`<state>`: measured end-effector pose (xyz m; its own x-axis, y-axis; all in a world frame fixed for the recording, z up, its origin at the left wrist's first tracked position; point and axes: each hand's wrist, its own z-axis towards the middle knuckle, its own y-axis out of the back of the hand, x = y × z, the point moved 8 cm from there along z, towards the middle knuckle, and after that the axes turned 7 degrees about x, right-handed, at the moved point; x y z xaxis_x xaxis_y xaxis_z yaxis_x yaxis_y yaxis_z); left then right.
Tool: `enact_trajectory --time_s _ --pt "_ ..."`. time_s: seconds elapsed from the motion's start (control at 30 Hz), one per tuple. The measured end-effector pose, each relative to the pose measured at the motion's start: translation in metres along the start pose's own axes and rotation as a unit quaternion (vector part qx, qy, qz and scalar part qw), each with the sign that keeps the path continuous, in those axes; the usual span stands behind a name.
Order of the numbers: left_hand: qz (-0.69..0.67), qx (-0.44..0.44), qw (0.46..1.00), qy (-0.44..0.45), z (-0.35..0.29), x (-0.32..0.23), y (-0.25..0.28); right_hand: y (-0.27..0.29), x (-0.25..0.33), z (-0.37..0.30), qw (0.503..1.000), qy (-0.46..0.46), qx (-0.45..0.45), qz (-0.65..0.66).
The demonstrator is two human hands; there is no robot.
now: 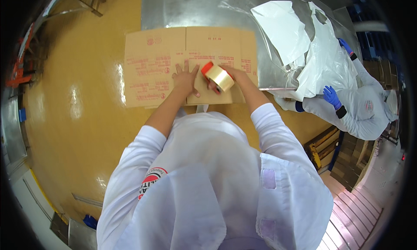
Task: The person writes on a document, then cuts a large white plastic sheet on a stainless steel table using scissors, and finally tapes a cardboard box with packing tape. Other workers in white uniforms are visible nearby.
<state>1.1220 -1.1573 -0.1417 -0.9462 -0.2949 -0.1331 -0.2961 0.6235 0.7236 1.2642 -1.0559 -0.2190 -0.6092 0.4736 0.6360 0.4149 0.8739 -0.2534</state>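
Observation:
A flattened brown cardboard box (178, 46) with red print lies in front of me, partly on the metal table. My left hand (186, 79) rests on it, palm down with the fingers spread. In my right hand (230, 74) is a red tape dispenser (207, 69) carrying a wide roll of clear-tan packing tape (220, 78). The dispenser is over the right part of the cardboard. Its roll covers most of my right fingers, and I cannot tell whether the tape touches the board.
White plastic bags (325, 63) lie on the metal table (195, 9) at right. A co-worker (365, 100) in white with blue gloves handles them. Stacked cardboard (354, 158) stands behind, at right. A red-orange pallet jack or cart (21, 67) is at far left on the yellow floor (82, 132).

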Motion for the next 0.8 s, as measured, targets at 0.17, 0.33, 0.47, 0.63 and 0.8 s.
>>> enact_trajectory --time_s 0.17,0.33,0.47,0.63,0.8 --pt "-0.297 -0.423 0.852 0.086 -0.036 0.175 -0.024 -0.031 0.047 -0.074 0.927 0.186 -0.081 -0.315" --pt "-0.687 -0.028 0.708 0.161 -0.054 0.375 -0.182 0.047 -0.009 -0.169 0.843 0.295 -0.383 -0.236" --pt "-0.834 -0.100 0.541 -0.038 -0.124 0.292 -0.092 0.094 -0.116 -0.203 0.842 0.324 -0.431 0.017" --pt "-0.917 -0.237 0.284 -0.151 -0.095 0.296 -0.091 0.071 -0.121 -0.242 0.787 0.330 -0.422 0.306" --pt "-0.914 -0.285 0.236 -0.165 -0.007 0.288 0.035 0.095 -0.186 -0.246 0.705 0.399 -0.455 0.369"
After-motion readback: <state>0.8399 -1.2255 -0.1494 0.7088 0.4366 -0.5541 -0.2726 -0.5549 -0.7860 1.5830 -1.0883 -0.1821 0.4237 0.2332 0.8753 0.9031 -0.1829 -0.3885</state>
